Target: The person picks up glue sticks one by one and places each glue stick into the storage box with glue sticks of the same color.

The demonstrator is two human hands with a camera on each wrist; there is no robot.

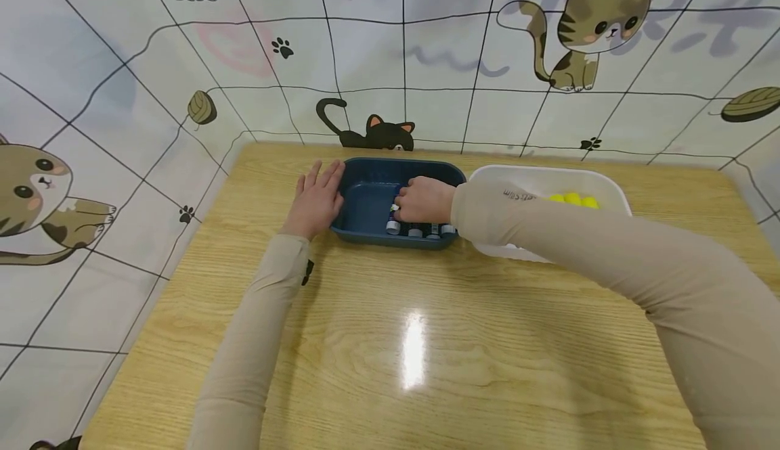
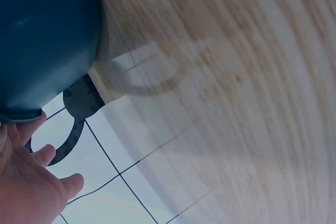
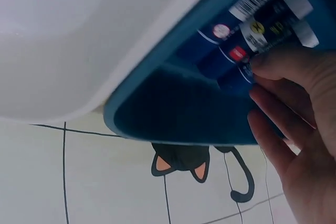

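A dark blue plastic tray (image 1: 365, 196) sits toward the back of the table. Along its right part lie several glue sticks (image 1: 416, 231), dark blue tubes with white caps, side by side. My right hand (image 1: 425, 199) reaches in from above and pinches the leftmost glue stick (image 1: 393, 225) between thumb and fingers. The right wrist view shows barcodes and a yellow mark on the neighbouring glue sticks (image 3: 257, 35), with the thumb against the nearest tube. My left hand (image 1: 313, 199) rests against the tray's left rim, its fingers straight; in the left wrist view the fingertips are at the tray's edge.
Right beside the blue tray stands a white tray (image 1: 612, 186), partly covered by the right forearm, with yellow rounded things (image 1: 573, 199) in it. A cat-printed curtain (image 1: 451, 57) hangs behind the wooden table (image 1: 341, 342). A small dark object (image 1: 308, 273) shows beside the left cuff.
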